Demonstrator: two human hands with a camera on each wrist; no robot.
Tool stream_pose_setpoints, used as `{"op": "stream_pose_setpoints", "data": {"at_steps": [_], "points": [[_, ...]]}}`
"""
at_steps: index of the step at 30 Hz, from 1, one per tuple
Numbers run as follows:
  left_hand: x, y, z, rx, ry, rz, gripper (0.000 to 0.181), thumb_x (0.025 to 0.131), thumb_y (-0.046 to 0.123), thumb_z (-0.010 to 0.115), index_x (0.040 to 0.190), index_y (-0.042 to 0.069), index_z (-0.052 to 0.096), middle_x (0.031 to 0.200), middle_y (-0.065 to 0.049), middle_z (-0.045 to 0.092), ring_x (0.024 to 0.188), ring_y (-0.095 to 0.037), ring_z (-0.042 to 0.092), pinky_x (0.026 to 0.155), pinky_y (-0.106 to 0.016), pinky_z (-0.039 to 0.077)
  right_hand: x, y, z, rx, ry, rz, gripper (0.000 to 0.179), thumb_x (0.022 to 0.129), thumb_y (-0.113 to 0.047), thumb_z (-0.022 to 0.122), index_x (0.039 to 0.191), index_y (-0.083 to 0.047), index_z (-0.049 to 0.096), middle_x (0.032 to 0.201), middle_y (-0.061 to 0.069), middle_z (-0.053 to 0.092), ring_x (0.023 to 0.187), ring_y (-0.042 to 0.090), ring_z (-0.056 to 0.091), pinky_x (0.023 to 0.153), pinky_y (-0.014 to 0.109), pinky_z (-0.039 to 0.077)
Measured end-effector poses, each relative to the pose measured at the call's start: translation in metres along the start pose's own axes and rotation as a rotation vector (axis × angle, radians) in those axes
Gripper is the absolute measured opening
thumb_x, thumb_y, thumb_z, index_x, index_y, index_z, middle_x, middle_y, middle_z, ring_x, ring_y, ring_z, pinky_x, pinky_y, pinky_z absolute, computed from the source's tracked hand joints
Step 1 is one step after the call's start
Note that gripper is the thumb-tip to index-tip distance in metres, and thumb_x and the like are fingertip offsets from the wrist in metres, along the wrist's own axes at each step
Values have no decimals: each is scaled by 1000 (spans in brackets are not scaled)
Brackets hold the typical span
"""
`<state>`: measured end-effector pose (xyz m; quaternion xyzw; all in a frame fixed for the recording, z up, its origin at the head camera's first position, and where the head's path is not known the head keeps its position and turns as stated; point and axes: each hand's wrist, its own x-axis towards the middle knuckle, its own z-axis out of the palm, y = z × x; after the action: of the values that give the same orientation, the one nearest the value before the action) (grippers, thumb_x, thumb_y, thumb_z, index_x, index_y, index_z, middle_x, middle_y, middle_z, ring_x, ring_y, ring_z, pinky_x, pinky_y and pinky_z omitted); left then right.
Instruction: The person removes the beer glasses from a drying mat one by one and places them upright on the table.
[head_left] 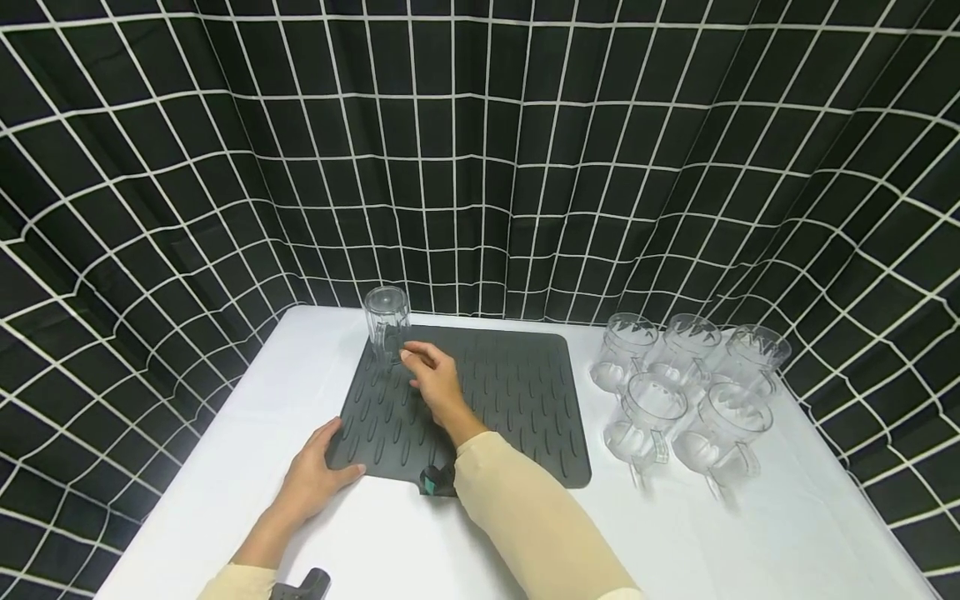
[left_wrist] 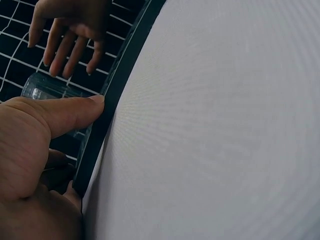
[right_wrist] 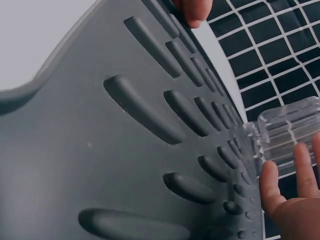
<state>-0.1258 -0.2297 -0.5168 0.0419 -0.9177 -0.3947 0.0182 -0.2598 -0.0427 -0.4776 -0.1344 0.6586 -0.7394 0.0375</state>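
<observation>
A clear drinking glass (head_left: 386, 321) stands on the back left corner of a dark grey ribbed mat (head_left: 517, 400). Beside its lower right side is my right hand (head_left: 435, 375), fingers loosely bent and fingertips close to the glass. In the right wrist view, the spread fingers of this hand (right_wrist: 295, 200) overlap the glass (right_wrist: 290, 130). My left hand (head_left: 315, 471) rests at the mat's front left corner, its thumb along the front edge and its fingers by the left edge. The left wrist view shows its straight thumb (left_wrist: 75, 112) against the mat's rim (left_wrist: 117, 90).
Several clear mugs with handles (head_left: 656, 404) stand in two rows on the white table (head_left: 390, 542), right of the mat. A small dark tab (head_left: 437, 481) juts from the mat's front edge, beside my right sleeve (head_left: 525, 508). Black cloth with a white grid (head_left: 465, 183) surrounds the table.
</observation>
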Motion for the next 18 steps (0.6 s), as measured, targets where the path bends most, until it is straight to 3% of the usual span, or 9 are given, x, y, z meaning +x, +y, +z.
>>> {"op": "stream_pose_setpoints", "data": {"at_steps": [8, 13, 18], "points": [[0, 1, -1, -5, -1, -17, 91, 82, 27, 76, 151, 0, 24, 155, -23, 21, 138, -45, 23, 110, -59, 20, 4, 0, 12, -47, -72, 60, 45, 96, -28, 61, 134, -5, 54, 126, 3, 62, 114, 18, 57, 99, 49, 45], [0, 0, 1, -10, -3, -20, 91, 81, 28, 77, 150, -1, 25, 155, -23, 21, 138, -44, 22, 110, -58, 19, 7, 2, 19, -87, -63, 82, 50, 94, -32, 64, 136, -7, 53, 128, 0, 60, 115, 14, 56, 101, 35, 44], [0, 0, 0, -8, -4, -21, 90, 81, 26, 76, 150, 0, 25, 155, -22, 21, 139, -43, 21, 111, -58, 18, 10, 7, 25, -76, -45, 110, 50, 94, -31, 65, 136, -8, 53, 127, -1, 61, 115, 13, 56, 100, 31, 45]]}}
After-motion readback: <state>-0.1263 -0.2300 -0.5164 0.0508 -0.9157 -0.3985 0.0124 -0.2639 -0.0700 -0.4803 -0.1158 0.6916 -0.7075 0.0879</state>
